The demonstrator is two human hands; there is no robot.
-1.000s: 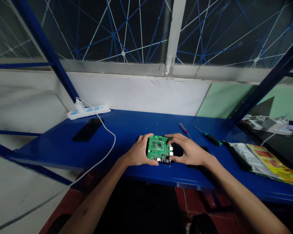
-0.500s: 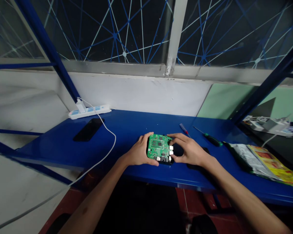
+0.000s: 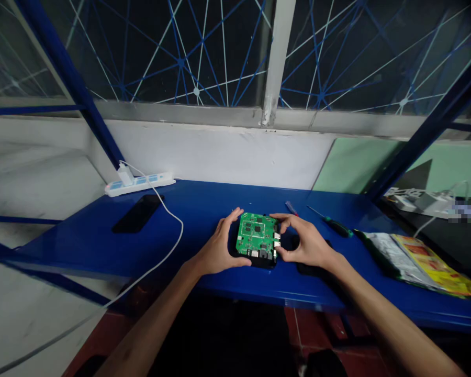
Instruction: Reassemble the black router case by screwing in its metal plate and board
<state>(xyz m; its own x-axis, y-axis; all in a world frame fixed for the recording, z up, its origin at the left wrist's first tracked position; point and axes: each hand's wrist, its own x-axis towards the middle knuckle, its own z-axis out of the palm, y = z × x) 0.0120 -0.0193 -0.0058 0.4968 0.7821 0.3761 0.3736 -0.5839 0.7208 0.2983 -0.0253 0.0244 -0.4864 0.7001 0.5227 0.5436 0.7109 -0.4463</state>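
Observation:
A green circuit board [image 3: 255,230] with metal ports along its right and front edges sits in a black case [image 3: 264,263], low over the blue table. My left hand [image 3: 220,243] curves around the left side, fingers spread and raised by the back corner. Its thumb lies along the front edge of the case, and a gap shows between palm and board. My right hand [image 3: 308,241] pinches the board's right edge at the silver ports, thumb in front and index finger toward the back. A dark flat object [image 3: 312,269] lies partly hidden under my right hand.
Behind my right hand lie a red-handled screwdriver [image 3: 291,208] and a green-handled screwdriver [image 3: 337,226]. Farther right is a silver and yellow bag [image 3: 424,264]. A black phone [image 3: 138,213], a white power strip [image 3: 141,183] and its cable [image 3: 176,220] occupy the left side.
My left hand has loosened, its fingers lifting and moving slightly away from the board's left side. The right hand stays at the ports. The whole view has shifted slightly.

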